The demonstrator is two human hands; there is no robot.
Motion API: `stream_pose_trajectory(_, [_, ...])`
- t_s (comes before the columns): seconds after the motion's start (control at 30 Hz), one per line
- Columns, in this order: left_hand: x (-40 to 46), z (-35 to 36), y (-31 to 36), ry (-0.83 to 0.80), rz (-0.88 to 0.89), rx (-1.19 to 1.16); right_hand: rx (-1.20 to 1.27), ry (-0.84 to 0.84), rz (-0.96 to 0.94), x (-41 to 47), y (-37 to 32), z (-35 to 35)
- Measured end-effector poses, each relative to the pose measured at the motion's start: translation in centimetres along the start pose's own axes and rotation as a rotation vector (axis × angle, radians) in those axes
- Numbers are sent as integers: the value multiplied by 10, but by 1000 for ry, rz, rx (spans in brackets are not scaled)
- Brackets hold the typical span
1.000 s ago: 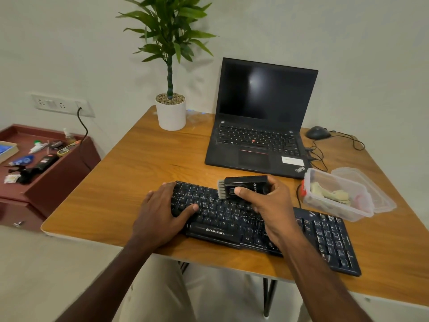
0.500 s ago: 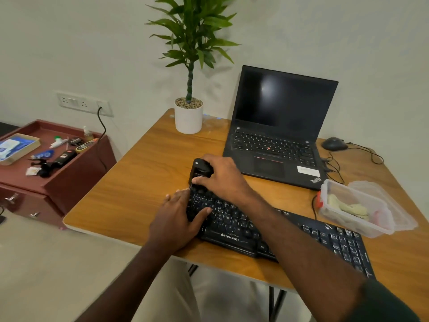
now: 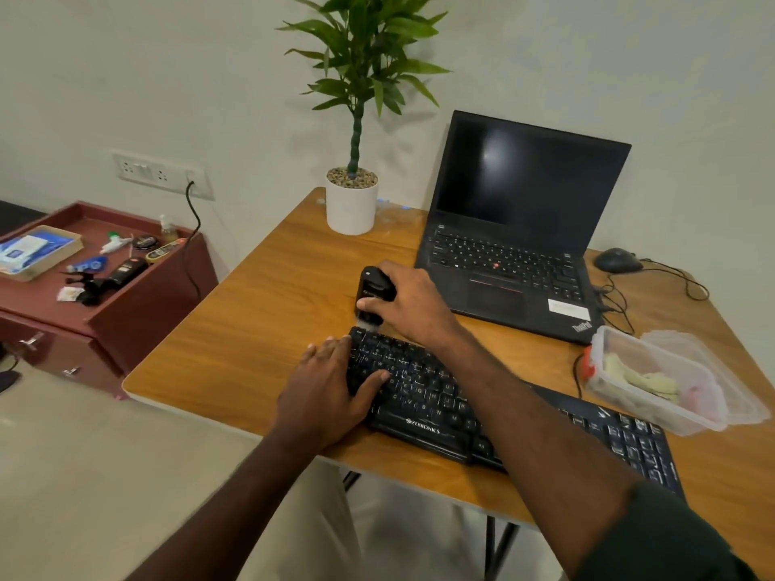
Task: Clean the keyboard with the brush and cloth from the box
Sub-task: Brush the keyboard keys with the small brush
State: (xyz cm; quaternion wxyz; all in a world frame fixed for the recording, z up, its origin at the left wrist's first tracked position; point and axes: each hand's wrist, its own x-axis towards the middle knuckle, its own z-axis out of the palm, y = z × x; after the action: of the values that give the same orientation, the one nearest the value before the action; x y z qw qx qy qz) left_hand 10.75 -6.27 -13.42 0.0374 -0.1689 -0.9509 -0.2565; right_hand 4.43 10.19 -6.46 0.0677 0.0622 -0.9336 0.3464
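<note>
Where the keyboard [image 3: 482, 408] ends, laptop [image 3: 516, 245], plant pot [image 3: 351, 205], open box [image 3: 654, 387] nearby.

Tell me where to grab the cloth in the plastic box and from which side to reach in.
Judging by its pose, pinch the cloth at its raised, bunched middle, coming straight down from above. The box is open on top, with its lid lying beside it, and its walls block any sideways reach. The right hand holds the brush, so the left hand on the keyboard is freer.
</note>
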Motion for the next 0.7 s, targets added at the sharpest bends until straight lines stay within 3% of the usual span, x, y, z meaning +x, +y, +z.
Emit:
stream_pose_trajectory(0.13, [0,0,1,0,-6,14,80,12,-23,-4,1,-3])
stream_pose_trajectory(0.3, [0,-1,1,-8,-15,31,-101,-30,-12,-8,14,-13])
stream_pose_trajectory(0.47, [-1,-3,5,-11,-21,22,153,19,18,-18,19,-21])
stream_pose_trajectory(0.6, [-1,-3,3,-25,-13,7,25,-83,-8,-15,23,-20])
stream_pose_trajectory(0.7, [-2,-3,5,-13,-15,25,-98,-55,-52,-7,17,-29])
